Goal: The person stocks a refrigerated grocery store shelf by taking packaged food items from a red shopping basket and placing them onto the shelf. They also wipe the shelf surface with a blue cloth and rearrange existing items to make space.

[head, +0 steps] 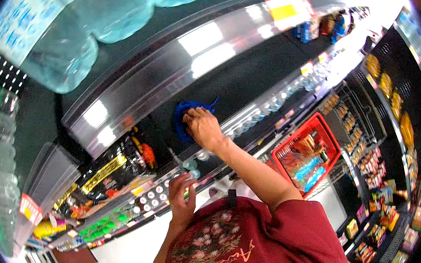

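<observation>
On a dark shelf board [245, 81], my right hand [203, 127] presses a bunched blue cloth [181, 123]. Its fingers curl over the cloth, and a loose strand sticks out beyond them. My left hand [182, 195] hovers lower, near the shelf's front edge, with its fingers bent and apart. I see nothing held in it. Bottle tops [190, 167] show close to its fingertips, on a lower level. Left of the cloth stand black packages with yellow and red print [111, 171].
Above the board runs a clear shelf front [143, 79] with a price tag [288, 10]. Large water bottles [103, 18] fill the upper shelf. A red basket [309, 156] holding packaged goods is at my right, before shelves of snacks [374, 223]. Green-capped bottles [100, 229] line a lower shelf.
</observation>
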The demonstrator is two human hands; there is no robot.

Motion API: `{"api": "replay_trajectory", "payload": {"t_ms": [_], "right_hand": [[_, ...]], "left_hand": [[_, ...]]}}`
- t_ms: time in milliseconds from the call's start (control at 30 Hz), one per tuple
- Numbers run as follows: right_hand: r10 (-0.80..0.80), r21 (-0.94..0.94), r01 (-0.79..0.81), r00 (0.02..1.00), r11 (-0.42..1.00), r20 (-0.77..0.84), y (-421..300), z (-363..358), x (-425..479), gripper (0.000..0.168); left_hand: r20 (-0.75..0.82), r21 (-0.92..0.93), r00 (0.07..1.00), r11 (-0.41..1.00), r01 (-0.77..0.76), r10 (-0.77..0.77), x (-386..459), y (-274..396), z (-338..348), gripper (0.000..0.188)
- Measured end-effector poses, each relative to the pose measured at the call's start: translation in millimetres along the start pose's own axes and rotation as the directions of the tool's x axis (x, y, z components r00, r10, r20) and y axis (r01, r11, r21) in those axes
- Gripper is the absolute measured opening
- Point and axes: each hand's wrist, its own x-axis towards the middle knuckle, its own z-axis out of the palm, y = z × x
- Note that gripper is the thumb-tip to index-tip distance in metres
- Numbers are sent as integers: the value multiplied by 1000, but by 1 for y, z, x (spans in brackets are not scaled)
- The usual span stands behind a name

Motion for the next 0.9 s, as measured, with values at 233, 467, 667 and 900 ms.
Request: {"api": "replay_trajectory", "payload": {"t_ms": [233,467,667,900], "right_hand": [[269,-191,-308,942,932,-202,125,-39,0,26],[636,775,-246,731,582,-246,224,-89,-23,12],[605,923,63,771,-381,197,116,-136,-87,25],[599,760,1,615,-650,512,72,-68,-216,34]], "left_hand": [[60,-28,998,999,-33,35,0,1,12,16],[151,-111,975,983,-148,164,32,19,32,15],[222,-340,970,940,-20,100,60,26,56,20],[761,-510,568,251,823,-313,91,30,125,64]]}}
